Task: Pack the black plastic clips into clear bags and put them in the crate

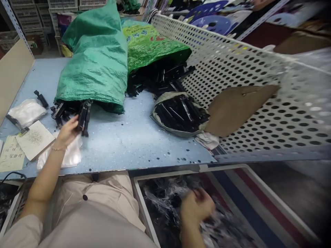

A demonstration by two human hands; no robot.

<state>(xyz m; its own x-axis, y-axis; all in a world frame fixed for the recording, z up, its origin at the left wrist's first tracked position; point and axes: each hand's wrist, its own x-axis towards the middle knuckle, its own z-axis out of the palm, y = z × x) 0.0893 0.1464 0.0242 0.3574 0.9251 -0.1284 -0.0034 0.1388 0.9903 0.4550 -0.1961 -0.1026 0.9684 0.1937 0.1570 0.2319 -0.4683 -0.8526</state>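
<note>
My left hand [67,131] is closed on the lower part of a black plastic piece [82,117] at the mouth of a green sack [95,58]. More black pieces stick out of that sack beside my fingers. Under my left wrist lie clear plastic bags [71,153]. Over a bin [143,206] of black pieces in clear wrapping hangs my right hand [198,205], blurred by motion; its fingers look curled, and whether it holds anything cannot be made out.
A printed green bag [155,41] spills black parts at the back. A cloth pouch [178,115] of black pieces sits mid-table, beside brown cardboard [238,106] and a perforated white panel [258,72]. At left are a handwritten note [11,155] and a white tile [34,139].
</note>
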